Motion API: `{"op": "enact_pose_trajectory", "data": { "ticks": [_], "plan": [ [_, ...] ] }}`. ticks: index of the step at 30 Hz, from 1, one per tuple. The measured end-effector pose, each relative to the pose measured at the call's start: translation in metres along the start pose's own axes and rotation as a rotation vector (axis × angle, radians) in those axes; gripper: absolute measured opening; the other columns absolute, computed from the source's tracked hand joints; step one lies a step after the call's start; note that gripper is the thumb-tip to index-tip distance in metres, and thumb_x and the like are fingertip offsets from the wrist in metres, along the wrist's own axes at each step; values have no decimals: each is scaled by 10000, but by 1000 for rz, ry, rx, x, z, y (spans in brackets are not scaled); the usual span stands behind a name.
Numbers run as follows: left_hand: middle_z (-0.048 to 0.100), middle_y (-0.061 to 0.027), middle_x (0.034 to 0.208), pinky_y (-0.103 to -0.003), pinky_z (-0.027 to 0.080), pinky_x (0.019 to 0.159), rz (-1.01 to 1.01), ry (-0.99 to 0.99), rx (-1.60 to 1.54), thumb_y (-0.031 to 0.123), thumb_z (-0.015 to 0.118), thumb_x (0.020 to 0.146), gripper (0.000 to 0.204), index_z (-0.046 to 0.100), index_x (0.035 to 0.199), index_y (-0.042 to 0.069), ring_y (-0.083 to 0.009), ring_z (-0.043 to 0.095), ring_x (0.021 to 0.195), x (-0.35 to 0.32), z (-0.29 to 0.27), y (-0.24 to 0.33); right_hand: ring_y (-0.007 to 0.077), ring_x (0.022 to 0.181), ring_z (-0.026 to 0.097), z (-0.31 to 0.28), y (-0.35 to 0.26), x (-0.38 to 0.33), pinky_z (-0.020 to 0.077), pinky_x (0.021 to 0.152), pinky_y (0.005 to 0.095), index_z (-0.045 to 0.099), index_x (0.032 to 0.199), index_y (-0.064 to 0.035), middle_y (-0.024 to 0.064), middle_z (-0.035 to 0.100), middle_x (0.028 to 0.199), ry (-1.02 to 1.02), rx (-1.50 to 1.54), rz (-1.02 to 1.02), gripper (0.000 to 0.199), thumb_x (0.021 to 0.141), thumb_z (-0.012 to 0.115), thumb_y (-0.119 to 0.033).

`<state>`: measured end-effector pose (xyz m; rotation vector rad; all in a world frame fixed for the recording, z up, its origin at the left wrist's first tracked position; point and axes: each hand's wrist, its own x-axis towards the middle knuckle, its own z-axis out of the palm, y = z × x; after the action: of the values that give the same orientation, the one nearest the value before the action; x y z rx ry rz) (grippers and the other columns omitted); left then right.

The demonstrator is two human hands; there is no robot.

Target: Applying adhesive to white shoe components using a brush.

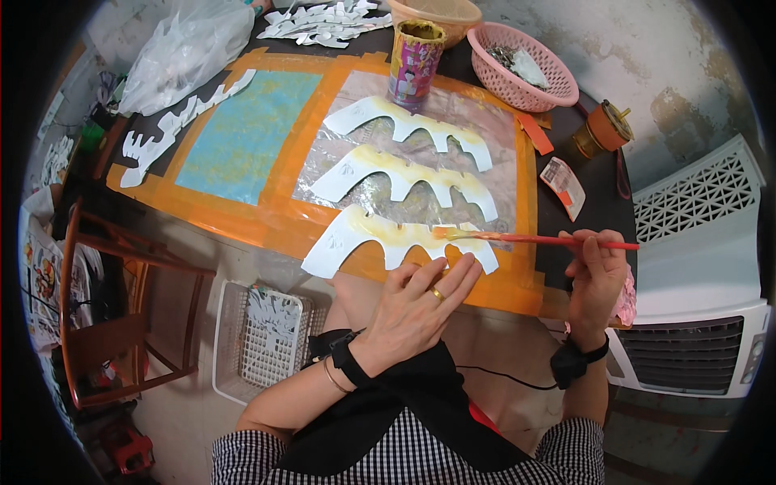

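Pinched in my right hand (598,271) is a long red-handled brush (533,238). Its bristles touch the upper edge of the nearest white scalloped cutout (343,240), where a yellowish wet coat shows. My left hand (420,303) lies with fingers stretched over that cutout's lower edge, a ring on one finger. Behind it lie a middle cutout (335,178) and a far cutout (356,117), both yellowed along their top curves. All three rest on a clear plastic sheet (311,174) bordered by orange tape. A smeared purple can (415,69) stands just beyond the far one.
A pink basket (558,77), an orange-banded jar (602,129) and a small packet (563,187) sit at the right. White cutouts (327,23) pile up at the back. To the left are a plastic bag (190,56) and a wooden chair (113,327); a white crate (226,347) stands below.
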<state>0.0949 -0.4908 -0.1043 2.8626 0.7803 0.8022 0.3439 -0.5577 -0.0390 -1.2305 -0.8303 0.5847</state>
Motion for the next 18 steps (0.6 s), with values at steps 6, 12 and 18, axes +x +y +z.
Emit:
{"op": "enact_pose_trajectory", "data": {
  "ticks": [6, 12, 18],
  "plan": [
    [485, 41, 1425, -365, 322, 943, 2, -2, 6, 180, 720, 674, 754, 499, 1395, 156, -176, 487, 1124, 0, 1, 0, 266, 897, 710, -23, -3, 5, 487, 491, 186, 480, 1015, -39, 152, 673, 954, 49, -26, -57, 102, 972, 568, -68],
    [472, 40, 1438, -367, 317, 944, 4, -12, -1, 177, 733, 655, 794, 483, 1409, 158, -184, 483, 1123, 1, 0, -2, 266, 887, 710, -2, -3, 3, 474, 488, 189, 482, 1009, -34, 151, 671, 948, 12, 27, -51, 105, 970, 573, -70],
    [480, 46, 1431, -366, 311, 945, -9, -16, 29, 206, 726, 667, 771, 494, 1401, 166, -172, 483, 1113, -1, 2, 2, 269, 887, 709, -5, 2, 7, 480, 486, 186, 489, 1009, -35, 146, 667, 946, 21, 14, -64, 115, 959, 588, -65]
  ]
}}
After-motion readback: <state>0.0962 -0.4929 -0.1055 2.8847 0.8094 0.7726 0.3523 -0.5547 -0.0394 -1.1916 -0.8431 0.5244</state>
